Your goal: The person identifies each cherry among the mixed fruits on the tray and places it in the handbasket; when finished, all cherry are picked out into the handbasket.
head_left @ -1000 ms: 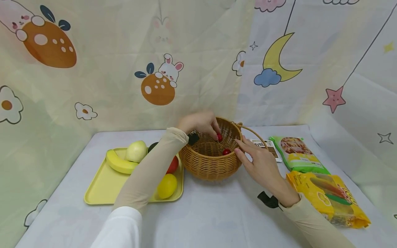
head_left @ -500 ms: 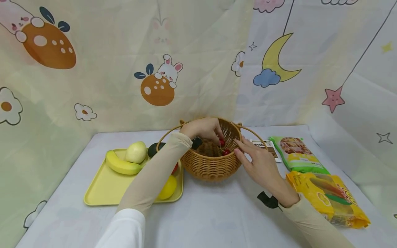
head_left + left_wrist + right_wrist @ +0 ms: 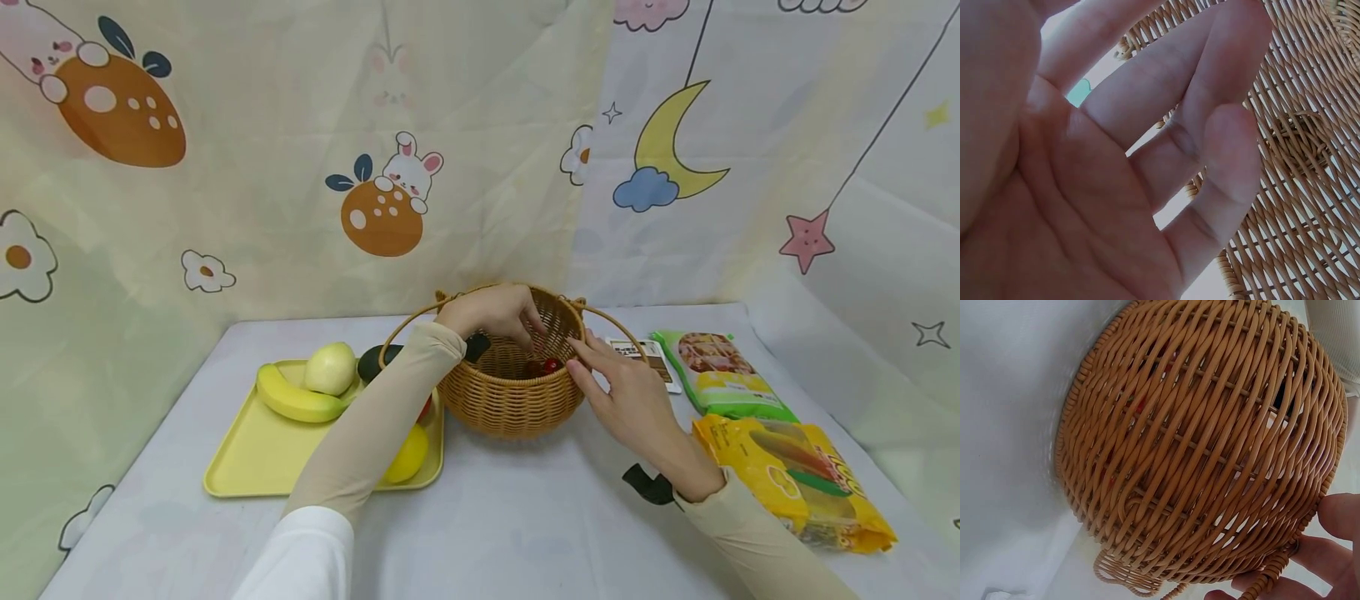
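Observation:
A round wicker basket (image 3: 510,408) with a thin handle stands at the back middle of the table. My left hand (image 3: 495,312) reaches over its rim, and the fingers hang loosely bent inside. In the left wrist view the palm and fingers (image 3: 1232,150) hold nothing, with the wicker wall close behind. Red cherries (image 3: 552,365) lie low in the basket, partly hidden by the near rim; red also shows through its weave in the right wrist view. My right hand (image 3: 630,400) rests outstretched fingertips on the right rim, beside the handle (image 3: 1266,578).
A yellow tray (image 3: 247,458) at left carries a banana (image 3: 296,396), a pale green round fruit (image 3: 330,368), a dark fruit (image 3: 370,363) and a lemon (image 3: 407,456). At right lie a green bag (image 3: 727,375), a yellow bag (image 3: 802,479) and a white card-like packet (image 3: 663,367).
My left hand has moved slightly right and lower into the basket and let go of the cherry it pinched. The right hand stays on the rim.

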Available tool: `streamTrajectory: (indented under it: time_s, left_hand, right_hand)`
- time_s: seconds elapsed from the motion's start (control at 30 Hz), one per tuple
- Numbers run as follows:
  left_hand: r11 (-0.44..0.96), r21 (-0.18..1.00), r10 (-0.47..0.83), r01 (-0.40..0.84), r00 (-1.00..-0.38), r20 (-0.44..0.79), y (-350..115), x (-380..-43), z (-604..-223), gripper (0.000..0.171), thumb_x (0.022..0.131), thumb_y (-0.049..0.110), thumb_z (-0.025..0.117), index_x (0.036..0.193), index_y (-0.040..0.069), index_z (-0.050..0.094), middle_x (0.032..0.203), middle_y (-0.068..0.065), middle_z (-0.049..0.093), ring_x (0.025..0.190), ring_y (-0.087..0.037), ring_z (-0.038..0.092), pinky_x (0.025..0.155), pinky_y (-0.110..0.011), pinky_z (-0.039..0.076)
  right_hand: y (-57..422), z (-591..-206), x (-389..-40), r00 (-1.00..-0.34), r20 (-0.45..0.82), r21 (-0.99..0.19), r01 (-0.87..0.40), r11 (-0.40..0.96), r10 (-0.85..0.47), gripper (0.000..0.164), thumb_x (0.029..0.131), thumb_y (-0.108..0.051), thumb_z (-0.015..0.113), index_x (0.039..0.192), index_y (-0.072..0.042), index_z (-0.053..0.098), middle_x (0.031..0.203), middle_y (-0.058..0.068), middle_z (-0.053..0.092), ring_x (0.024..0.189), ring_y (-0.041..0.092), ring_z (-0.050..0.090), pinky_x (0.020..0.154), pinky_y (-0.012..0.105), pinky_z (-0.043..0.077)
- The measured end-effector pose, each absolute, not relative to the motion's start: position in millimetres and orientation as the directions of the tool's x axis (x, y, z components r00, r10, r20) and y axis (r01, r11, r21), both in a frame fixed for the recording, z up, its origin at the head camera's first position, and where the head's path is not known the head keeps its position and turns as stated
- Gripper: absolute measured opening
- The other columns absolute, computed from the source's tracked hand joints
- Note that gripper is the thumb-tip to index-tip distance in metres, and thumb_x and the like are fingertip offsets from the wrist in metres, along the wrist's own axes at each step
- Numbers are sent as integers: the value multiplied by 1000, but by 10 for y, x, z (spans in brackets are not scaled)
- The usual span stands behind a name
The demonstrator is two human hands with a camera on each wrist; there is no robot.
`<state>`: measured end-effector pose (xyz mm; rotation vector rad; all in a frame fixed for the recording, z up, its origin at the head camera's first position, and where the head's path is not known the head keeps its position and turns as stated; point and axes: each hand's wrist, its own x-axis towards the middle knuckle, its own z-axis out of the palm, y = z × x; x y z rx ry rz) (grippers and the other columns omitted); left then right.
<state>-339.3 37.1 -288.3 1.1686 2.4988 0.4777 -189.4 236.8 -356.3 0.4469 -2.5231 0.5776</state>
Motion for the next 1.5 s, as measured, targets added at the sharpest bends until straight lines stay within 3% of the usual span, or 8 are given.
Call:
streamTrajectory:
  time_s: [0.17, 0.47, 0.63, 0.87, 1.07, 1.2, 1.37, 1.5]
  left_hand:
    - [600, 430, 783, 674, -604, -146, 370, -3394, -2888, 32, 89, 19, 82, 120, 17, 78, 125, -1, 75, 92, -11, 73, 79, -27, 57]
    - [615, 406, 774, 676, -615, -149, 383, -3389, -2880, 33, 88, 20, 83, 121, 19, 78, 125, 1, 75, 103, -13, 72, 82, -28, 58]
    - [617, 403, 773, 676, -615, -152, 390, -3398, -2881, 33, 88, 22, 83, 121, 21, 78, 126, 2, 75, 99, -11, 73, 81, -27, 58]
    - [600, 422, 780, 679, -614, -121, 385, -3412, -2858, 33, 90, 22, 81, 122, 19, 77, 124, 1, 75, 100, -13, 73, 85, -29, 59]
    - [587, 428, 782, 687, -618, -81, 375, -3393, -2816, 32, 93, 26, 78, 124, 19, 76, 125, 2, 75, 108, -12, 72, 92, -29, 58]
    - [581, 416, 776, 699, -631, -23, 343, -3318, -2722, 33, 95, 30, 75, 126, 21, 75, 125, 3, 75, 108, -10, 72, 90, -29, 58]
    - [548, 371, 776, 750, -621, 110, 198, -3159, -2568, 33, 95, 31, 75, 126, 21, 75, 121, 4, 77, 102, -9, 71, 89, -28, 57]
    - [525, 368, 768, 767, -614, 183, -51, -2988, -2525, 33, 94, 30, 76, 125, 22, 76, 106, 4, 79, 86, -10, 65, 77, -26, 53]
  right_hand:
    - [2365, -3554, -1889, -821, 537, -314, -409, 857, -195, 42, 105, -33, 59, 141, -13, 64, 147, 19, 57, 78, 43, 69, 43, 25, 32]
    - [2370, -3543, -1886, -820, 538, -307, -405, 861, -195, 42, 105, -33, 59, 142, -14, 63, 146, 19, 57, 67, 38, 65, 43, 24, 32]
    - [2373, -3540, -1886, -817, 541, -304, -411, 859, -199, 42, 105, -32, 59, 142, -13, 63, 146, 20, 57, 77, 43, 69, 43, 24, 33]
    - [2361, -3526, -1891, -814, 544, -301, -415, 859, -203, 41, 105, -32, 59, 141, -12, 63, 146, 20, 57, 47, 24, 52, 41, 25, 28]
    - [2348, -3531, -1883, -821, 534, -313, -413, 855, -201, 41, 105, -32, 59, 141, -12, 63, 146, 19, 57, 45, 14, 45, 41, 24, 29]
    - [2346, -3529, -1885, -817, 540, -311, -417, 854, -202, 41, 105, -32, 59, 141, -13, 63, 146, 19, 57, 47, 18, 49, 42, 24, 29]
    - [2355, -3533, -1885, -826, 527, -309, -407, 860, -201, 42, 106, -33, 58, 142, -13, 62, 147, 18, 56, 41, 11, 38, 41, 25, 28]
    - [2360, -3538, -1887, -823, 531, -307, -407, 860, -200, 42, 106, -34, 58, 142, -13, 62, 146, 19, 57, 48, 19, 51, 42, 25, 29]
